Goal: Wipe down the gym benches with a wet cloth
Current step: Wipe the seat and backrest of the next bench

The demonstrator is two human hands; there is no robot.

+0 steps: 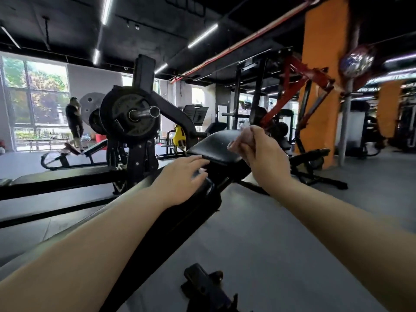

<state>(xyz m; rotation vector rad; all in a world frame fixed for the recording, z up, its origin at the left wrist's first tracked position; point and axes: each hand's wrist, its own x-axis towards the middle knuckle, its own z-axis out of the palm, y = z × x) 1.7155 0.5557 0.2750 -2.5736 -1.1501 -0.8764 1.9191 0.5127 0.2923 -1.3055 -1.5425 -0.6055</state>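
Right hand [256,149] is raised above the far bench pad, fingers curled in toward the palm. Blurred – can't tell whether it has hold of anything, no cloth visible in it. Left hand [182,176] is flat, fingers straight and relaxed, resting on the near black pad [180,221] with fingertips reaching toward the edge of the far pad [216,147]. It holds nothing.

Surface: the table here is a black padded gym bench, long and narrow, running from bottom-left up toward centre. The far pad sits higher, tilted, with a glossy top and rounded front edge; a few pale specks show on it. A gap separates the two pads just past the left fingertips.

Room: grey rubber floor [292,233], black ceiling with strip lights, orange column [319,91] on the right, large windows on the left. A plate-loaded machine [130,115] stands just left of the bench, its weight plates and bar sleeve close to the left forearm. Red-and-black rack [299,86] behind the far pad. Another bench [315,161] on the floor to the right, well apart. A person [74,120] stands by the windows, far off.

Edges – bench right side drops to open floor; left side is tight against the machine's frame. A black bracket [207,287] sits low in the foreground beside the bench.
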